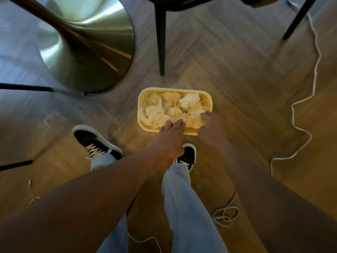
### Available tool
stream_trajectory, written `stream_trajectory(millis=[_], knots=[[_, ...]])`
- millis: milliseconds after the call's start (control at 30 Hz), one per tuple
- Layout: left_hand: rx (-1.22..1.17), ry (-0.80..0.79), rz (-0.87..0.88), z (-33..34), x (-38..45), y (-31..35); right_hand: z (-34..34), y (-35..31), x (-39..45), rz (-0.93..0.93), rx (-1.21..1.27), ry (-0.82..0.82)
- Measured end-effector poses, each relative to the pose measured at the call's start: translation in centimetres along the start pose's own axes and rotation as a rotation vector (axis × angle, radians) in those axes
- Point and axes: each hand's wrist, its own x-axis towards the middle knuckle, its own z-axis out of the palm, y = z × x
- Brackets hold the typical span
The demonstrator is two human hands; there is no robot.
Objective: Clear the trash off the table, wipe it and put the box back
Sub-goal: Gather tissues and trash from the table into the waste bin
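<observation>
A cream plastic box point(144, 99) stands on the wooden floor in front of my feet, filled with crumpled white tissues point(171, 110). My left hand point(170, 139) reaches down to its near rim, fingers hooked over the edge with the tips against the tissues. At the box's near right corner, my right hand point(209, 128) curls its fingers over the rim. The thumbs' hold is hidden behind the hands. The table top is out of view.
The brass pedestal base of the table point(87, 44) stands at the upper left. Black chair legs point(161, 42) rise just beyond the box. A white cable point(299, 99) snakes over the floor on the right. My black sneakers point(94, 143) stand close behind the box.
</observation>
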Motion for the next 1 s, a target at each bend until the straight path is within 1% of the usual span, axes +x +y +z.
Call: stream_trajectory(millis=[100, 167, 233, 333, 533, 633, 733, 800, 900, 1000], knots=[[0.031, -0.077, -0.002, -0.2, 0.5, -0.1, -0.9, -1.0, -1.4, 0.038, 0.046, 0.085], [-0.010, -0.130, 0.028, -0.8, 0.4, -0.2, -1.8, -1.6, -2.3, 0.026, 0.048, 0.126], [-0.101, -0.127, 0.034, -1.8, -0.3, -0.2, -2.4, -2.1, -3.2, 0.016, 0.041, 0.145], [-0.256, -0.024, -0.003, -3.8, -2.3, -0.3, -3.3, -3.3, -4.5, 0.018, 0.059, 0.153], [-0.430, 0.176, -0.073, -7.8, -8.2, -0.2, -5.6, -7.8, -8.4, 0.008, 0.106, 0.134], [-0.565, 0.319, -0.109, -10.0, -11.8, 0.3, -6.8, -10.8, -11.3, -0.042, 0.125, 0.140], [-0.677, 0.467, -0.101, -13.0, -16.0, 1.2, -8.5, -14.3, -14.0, -0.082, 0.166, 0.132], [-0.739, 0.547, -0.084, -15.3, -19.2, 2.1, -9.9, -16.7, -15.9, -0.097, 0.175, 0.156], [-0.823, 0.647, -0.065, -18.2, -24.2, 3.2, -12.4, -20.6, -19.2, -0.148, 0.265, 0.222], [-0.899, 0.704, -0.033, -20.6, -29.2, 3.7, -15.0, -24.8, -23.0, -0.204, 0.297, 0.296]])
